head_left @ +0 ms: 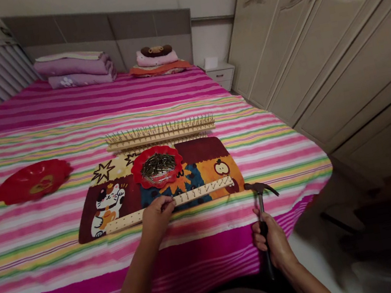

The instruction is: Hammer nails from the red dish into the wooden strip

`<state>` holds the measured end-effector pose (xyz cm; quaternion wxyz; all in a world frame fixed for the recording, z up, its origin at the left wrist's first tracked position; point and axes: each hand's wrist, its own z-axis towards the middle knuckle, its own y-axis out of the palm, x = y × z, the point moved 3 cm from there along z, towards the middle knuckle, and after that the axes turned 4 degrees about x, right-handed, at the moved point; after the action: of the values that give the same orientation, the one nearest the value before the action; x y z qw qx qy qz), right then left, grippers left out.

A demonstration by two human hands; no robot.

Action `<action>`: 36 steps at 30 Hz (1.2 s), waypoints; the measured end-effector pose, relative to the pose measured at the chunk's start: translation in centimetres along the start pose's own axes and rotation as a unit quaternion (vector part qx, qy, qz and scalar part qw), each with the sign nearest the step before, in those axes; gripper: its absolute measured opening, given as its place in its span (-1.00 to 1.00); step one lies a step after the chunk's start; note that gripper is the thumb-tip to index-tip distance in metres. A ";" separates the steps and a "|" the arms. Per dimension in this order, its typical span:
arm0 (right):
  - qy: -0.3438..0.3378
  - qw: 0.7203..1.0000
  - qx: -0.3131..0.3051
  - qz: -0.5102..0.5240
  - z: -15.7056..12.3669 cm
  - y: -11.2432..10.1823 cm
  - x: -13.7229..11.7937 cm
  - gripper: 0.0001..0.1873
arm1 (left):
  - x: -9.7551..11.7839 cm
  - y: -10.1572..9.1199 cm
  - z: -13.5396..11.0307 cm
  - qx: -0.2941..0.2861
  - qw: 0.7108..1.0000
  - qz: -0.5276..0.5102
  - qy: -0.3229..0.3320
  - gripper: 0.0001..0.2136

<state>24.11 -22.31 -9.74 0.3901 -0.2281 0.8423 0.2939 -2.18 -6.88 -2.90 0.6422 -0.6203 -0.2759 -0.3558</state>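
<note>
A long wooden strip (pixel 203 193) studded with nails lies across a colourful cartoon mat (pixel 114 201) near the bed's front edge. My left hand (pixel 157 216) rests on the strip near its middle, fingers pinched together at the wood; what they pinch is too small to see. My right hand (pixel 273 241) is wrapped round the black handle of a claw hammer (pixel 260 190), whose head hovers just right of the strip's end. A red dish (pixel 157 166) heaped with metal nails sits on the mat behind the strip.
Finished nailed wooden strips (pixel 161 132) lie stacked behind the dish. A second red dish (pixel 33 181) sits to the left on the striped bedspread (pixel 274 142). Folded bedding (pixel 73 67) and a pillow pile line the headboard. A wardrobe (pixel 332 41) stands to the right.
</note>
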 end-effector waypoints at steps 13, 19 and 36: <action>-0.033 0.999 0.009 -0.023 -0.7 0.3 -0.2 -0.53 | -0.3 0.4 -0.1 0.013 0.998 0.034 0.054 -0.83; -0.084 0.985 -0.056 -0.139 -4.4 3.5 -3.8 -0.55 | -0.5 0.7 -0.4 0.009 0.996 0.043 0.082 -0.83; -0.277 0.741 -0.335 -0.512 -7.6 12.8 -5.7 -0.63 | -1.2 1.2 -0.7 0.032 0.990 0.084 0.112 -0.88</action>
<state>15.61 -17.27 2.84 0.5965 -0.6495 0.3004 0.3635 -2.03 -7.47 -4.60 0.7162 -0.5768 -0.1599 -0.3588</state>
